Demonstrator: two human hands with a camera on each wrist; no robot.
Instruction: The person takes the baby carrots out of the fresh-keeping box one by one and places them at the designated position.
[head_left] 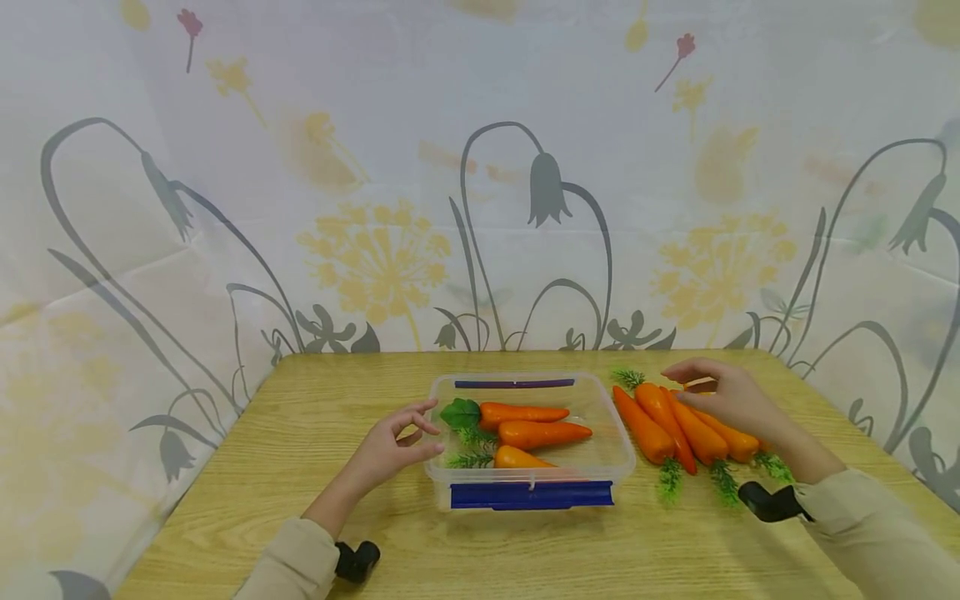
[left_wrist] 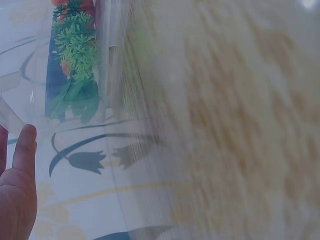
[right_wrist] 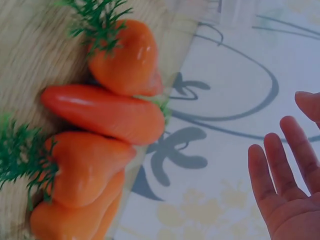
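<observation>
A clear plastic box (head_left: 628,454) with blue latches stands mid-table. Three orange carrots (head_left: 543,433) with green tops lie inside it. My left hand (head_left: 382,450) hovers at the box's left side, fingers loosely bent near the rim and holding nothing. In the left wrist view, carrot greens (left_wrist: 77,47) show through the box wall beside my thumb and fingers. To the right of the box lies a pile of several carrots (head_left: 697,429). Above its far end is my right hand (head_left: 738,404), fingers spread. The right wrist view shows those fingers apart from the carrots (right_wrist: 105,115), with nothing in them.
The wood-grain table (head_left: 360,542) ends at a flower-patterned cloth backdrop (head_left: 517,250) behind and at the sides. A blue latch (head_left: 532,494) hangs down on the box's near side. Black wrist mounts (head_left: 768,502) stick out from both sleeves.
</observation>
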